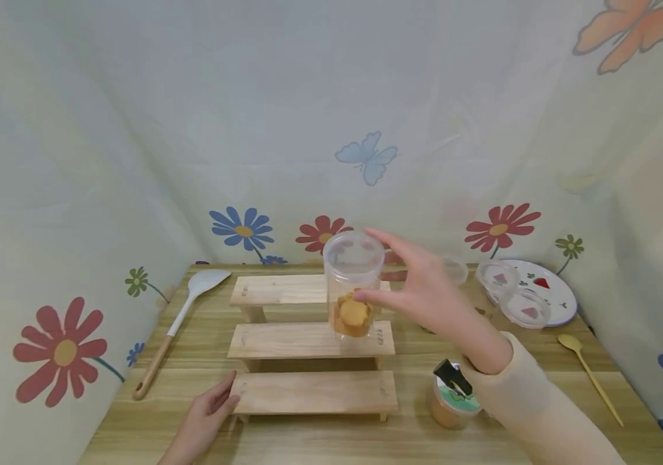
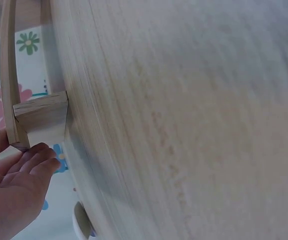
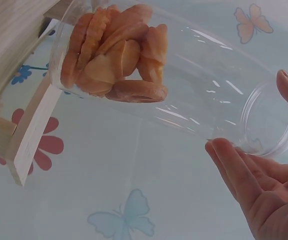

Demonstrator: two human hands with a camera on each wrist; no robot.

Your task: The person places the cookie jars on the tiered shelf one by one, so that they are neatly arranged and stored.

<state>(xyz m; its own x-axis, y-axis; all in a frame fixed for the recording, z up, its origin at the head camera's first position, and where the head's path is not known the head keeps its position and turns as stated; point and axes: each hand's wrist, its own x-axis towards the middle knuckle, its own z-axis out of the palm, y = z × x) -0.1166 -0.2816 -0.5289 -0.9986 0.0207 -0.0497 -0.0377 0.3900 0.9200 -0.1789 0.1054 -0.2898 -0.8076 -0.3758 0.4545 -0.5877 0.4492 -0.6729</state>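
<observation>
a clear plastic cylindrical jar (image 1: pixel 350 274), its lower part filled with golden-brown biscuits (image 1: pixel 353 314), is in the right hand (image 1: pixel 419 284), which grips it near the rim with the thumb on one side and fingers on the other. in the head view the jar's base overlaps the middle step of a three-step pale wooden rack (image 1: pixel 314 394), toward that step's right end; whether they touch i cannot tell. the left hand (image 1: pixel 203 416) grips the left end of the rack's lowest step, thumb and fingers on opposite sides.

the rack stands on a wood-grain table (image 1: pixel 285 445). along the table's left edge lies a white spatula with a wooden handle (image 1: pixel 183 316). at the back right corner sits a round white plate with a blue rim (image 1: pixel 564 300), clear round plastic lids (image 1: pixel 525 307) overlapping it. a gold-coloured spoon (image 1: pixel 593 381) lies by the right edge. nearer the front edge, a small tub with a green-and-white top (image 1: pixel 450 407) stands beside the cream sleeve (image 1: pixel 532 400).
</observation>
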